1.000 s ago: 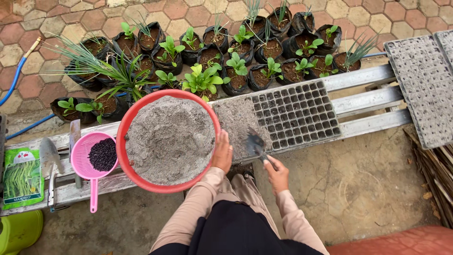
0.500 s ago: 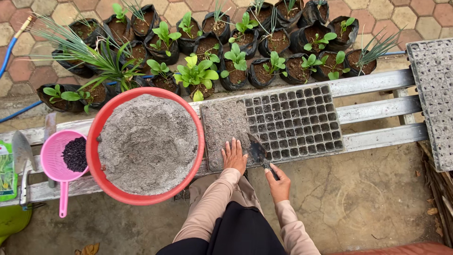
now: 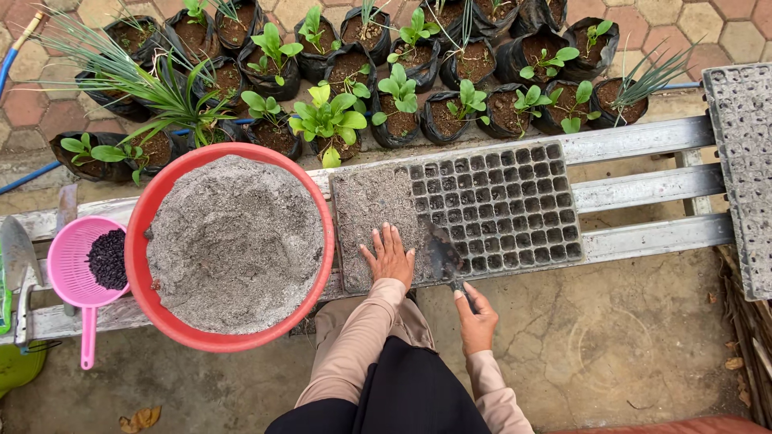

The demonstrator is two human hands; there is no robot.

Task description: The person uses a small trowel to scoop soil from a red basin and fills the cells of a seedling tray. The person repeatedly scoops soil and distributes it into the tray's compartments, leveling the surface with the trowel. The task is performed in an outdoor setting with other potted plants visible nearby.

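A black seedling tray (image 3: 498, 205) with many small cells lies on a grey slatted bench (image 3: 643, 189). Its left part is covered with grey soil mix (image 3: 371, 201). My left hand (image 3: 389, 257) lies flat, fingers spread, on the soil at the tray's near edge. My right hand (image 3: 476, 320) grips the handle of a small trowel (image 3: 442, 255), whose blade rests on the tray beside the left hand. A large red basin (image 3: 320, 201) heaped with the same grey mix stands to the left of the tray.
A pink strainer (image 3: 68, 277) with dark seeds sits far left, next to a metal trowel (image 3: 16, 249). Several black nursery bags with green plants (image 3: 330, 120) stand behind the bench. Another cell tray (image 3: 744, 161) lies at right. A blue hose (image 3: 32, 173) runs at left.
My left hand has slid along the soil on the tray and now lies flatter with fingers spread. My right hand has drawn back toward me with the trowel. The camera has shifted.
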